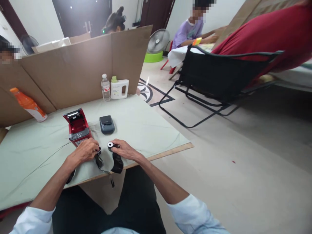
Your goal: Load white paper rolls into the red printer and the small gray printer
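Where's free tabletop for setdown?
Right: between dark-grey boxy device, white plastic jug and wooden front edge. Left: between orange plastic bottle and left forearm, thin line crossing. Crowded: around left hand, right hand, black strip, red open-lidded device.

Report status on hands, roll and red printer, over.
Right hand holding white-cored roll. Left hand pinching dark strip. Red printer open, beyond left hand. Black ribbon loose by table edge.

A pale blue shirt (120,231) is worn, its loose, creased sleeves (195,214) seen at lower left and lower right. Plain dark trousers (142,201) are shown at bottom centre. The forearms (162,179), left hand (85,150) and right hand (125,150) are bare.
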Demonstrator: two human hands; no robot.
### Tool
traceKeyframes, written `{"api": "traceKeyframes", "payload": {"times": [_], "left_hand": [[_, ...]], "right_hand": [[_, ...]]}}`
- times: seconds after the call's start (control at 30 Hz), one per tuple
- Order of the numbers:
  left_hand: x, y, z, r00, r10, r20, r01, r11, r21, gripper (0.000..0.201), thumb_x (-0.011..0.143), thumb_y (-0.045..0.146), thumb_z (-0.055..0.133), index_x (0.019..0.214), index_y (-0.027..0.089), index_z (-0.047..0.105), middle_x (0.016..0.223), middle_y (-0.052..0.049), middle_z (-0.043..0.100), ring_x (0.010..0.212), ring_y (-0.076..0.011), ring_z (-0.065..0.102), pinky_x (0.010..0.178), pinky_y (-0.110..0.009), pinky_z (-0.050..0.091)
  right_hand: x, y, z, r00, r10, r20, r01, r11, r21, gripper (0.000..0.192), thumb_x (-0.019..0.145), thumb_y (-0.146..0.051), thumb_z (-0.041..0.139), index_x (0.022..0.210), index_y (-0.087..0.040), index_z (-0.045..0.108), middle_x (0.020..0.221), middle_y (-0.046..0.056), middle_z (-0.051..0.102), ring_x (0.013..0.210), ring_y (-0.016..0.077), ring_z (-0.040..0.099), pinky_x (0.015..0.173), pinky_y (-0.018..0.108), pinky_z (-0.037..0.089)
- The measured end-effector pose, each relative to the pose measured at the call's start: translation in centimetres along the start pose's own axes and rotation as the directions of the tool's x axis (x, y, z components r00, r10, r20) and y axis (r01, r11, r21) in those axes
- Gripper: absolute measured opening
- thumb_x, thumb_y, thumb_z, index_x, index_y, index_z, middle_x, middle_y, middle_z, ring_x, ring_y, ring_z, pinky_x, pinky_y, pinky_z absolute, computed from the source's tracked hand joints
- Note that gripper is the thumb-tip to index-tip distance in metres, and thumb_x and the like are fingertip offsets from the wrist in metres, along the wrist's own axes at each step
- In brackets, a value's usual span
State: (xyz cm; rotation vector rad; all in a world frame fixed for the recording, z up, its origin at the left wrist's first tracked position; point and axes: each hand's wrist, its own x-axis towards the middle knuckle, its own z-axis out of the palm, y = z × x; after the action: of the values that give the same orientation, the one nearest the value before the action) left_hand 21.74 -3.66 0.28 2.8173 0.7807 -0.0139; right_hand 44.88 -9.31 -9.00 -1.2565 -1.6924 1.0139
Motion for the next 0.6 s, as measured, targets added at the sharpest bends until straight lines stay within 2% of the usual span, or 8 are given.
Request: {"api": "traceKeyframes", "payload": {"times": [0.07, 0.13, 0.2, 0.27, 0.33, 0.4, 0.5, 0.6], "left_hand": [[-1.3, -0.5, 0.0, 0.999, -0.009, -0.043, 0.006, 0.997, -0.071, 0.016, 0.083, 0.012, 0.067, 0.089, 0.021, 0.078, 0.115, -0.009, 0.077, 0.11, -0.0261, 0.069, 0.097, -0.037, 0.054], [-2.7, -1.1, -0.2, 0.987, -0.052, -0.154, 0.025, 0.985, -0.172, 0.02, 0.085, 0.015, 0.066, 0.098, 0.022, 0.079, 0.121, -0.01, 0.076, 0.115, -0.0253, 0.069, 0.103, -0.038, 0.053], [-4.5, -1.9, -0.7, 0.951, -0.144, -0.273, 0.073, 0.964, -0.256, 0.023, 0.089, 0.016, 0.06, 0.101, 0.022, 0.079, 0.119, -0.009, 0.077, 0.114, -0.0243, 0.07, 0.104, -0.038, 0.053], [-6.5, -2.8, -1.0, 0.908, -0.269, -0.322, 0.171, 0.937, -0.304, 0.027, 0.09, 0.016, 0.056, 0.101, 0.022, 0.079, 0.112, -0.007, 0.079, 0.107, -0.0239, 0.072, 0.1, -0.037, 0.055], [-8.3, -3.6, -0.8, 0.876, -0.381, -0.296, 0.278, 0.9, -0.335, 0.031, 0.087, 0.016, 0.055, 0.105, 0.023, 0.079, 0.112, -0.006, 0.079, 0.102, -0.0239, 0.073, 0.094, -0.036, 0.057], [-9.4, -4.1, -0.1, 0.871, -0.438, -0.224, 0.34, 0.865, -0.369, 0.036, 0.084, 0.016, 0.055, 0.112, 0.023, 0.078, 0.117, -0.006, 0.078, 0.102, -0.0244, 0.073, 0.09, -0.035, 0.058], [-9.7, -4.1, 1.3, 0.885, -0.45, -0.119, 0.352, 0.816, -0.459, 0.041, 0.083, 0.022, 0.061, 0.122, 0.023, 0.075, 0.124, -0.007, 0.076, 0.107, -0.0259, 0.072, 0.085, -0.034, 0.059], [-8.8, -3.4, 2.5, 0.891, -0.448, -0.079, 0.352, 0.789, -0.504, 0.047, 0.079, 0.025, 0.069, 0.126, 0.023, 0.073, 0.127, -0.008, 0.074, 0.111, -0.0281, 0.071, 0.084, -0.034, 0.058]], "right_hand": [[0.3, -0.3, 0.8, 1.0, -0.026, 0.01, 0.026, 1.0, 0.0, 0.025, 0.082, -0.023, 0.054, 0.098, -0.017, 0.072, 0.097, 0.005, 0.068, 0.088, 0.0202, 0.061, 0.079, 0.03, 0.047], [0.3, -0.4, 1.3, 0.999, -0.037, 0.023, 0.037, 0.999, 0.01, 0.026, 0.084, -0.024, 0.054, 0.101, -0.017, 0.073, 0.096, 0.005, 0.067, 0.087, 0.0197, 0.061, 0.079, 0.03, 0.047], [0.1, -0.2, 1.4, 0.999, -0.021, 0.031, 0.02, 0.999, 0.036, 0.03, 0.085, -0.027, 0.057, 0.108, -0.017, 0.074, 0.099, 0.005, 0.068, 0.088, 0.0195, 0.062, 0.08, 0.03, 0.049], [-0.2, 0.0, 1.2, 1.0, 0.0, 0.029, -0.002, 0.998, 0.059, 0.036, 0.085, -0.03, 0.061, 0.117, -0.018, 0.073, 0.103, 0.006, 0.069, 0.091, 0.0199, 0.064, 0.082, 0.031, 0.051], [-0.4, 0.2, 0.9, 1.0, 0.01, 0.015, -0.011, 0.998, 0.063, 0.044, 0.084, -0.033, 0.065, 0.125, -0.018, 0.071, 0.109, 0.007, 0.07, 0.096, 0.0211, 0.066, 0.085, 0.033, 0.052], [-0.5, 0.2, 0.7, 1.0, 0.019, 0.005, -0.02, 0.999, 0.05, 0.048, 0.085, -0.037, 0.068, 0.129, -0.018, 0.069, 0.114, 0.009, 0.071, 0.099, 0.0221, 0.066, 0.085, 0.034, 0.054], [-0.6, -0.2, 0.3, 1.0, 0.029, -0.004, -0.029, 0.999, 0.031, 0.05, 0.086, -0.041, 0.068, 0.131, -0.019, 0.068, 0.121, 0.011, 0.07, 0.102, 0.0227, 0.068, 0.082, 0.035, 0.056], [-0.7, -0.8, 0.1, 1.0, 0.003, -0.028, -0.003, 1.0, -0.003, 0.048, 0.088, -0.042, 0.068, 0.13, -0.02, 0.067, 0.124, 0.012, 0.07, 0.104, 0.0233, 0.068, 0.08, 0.036, 0.057]]}}
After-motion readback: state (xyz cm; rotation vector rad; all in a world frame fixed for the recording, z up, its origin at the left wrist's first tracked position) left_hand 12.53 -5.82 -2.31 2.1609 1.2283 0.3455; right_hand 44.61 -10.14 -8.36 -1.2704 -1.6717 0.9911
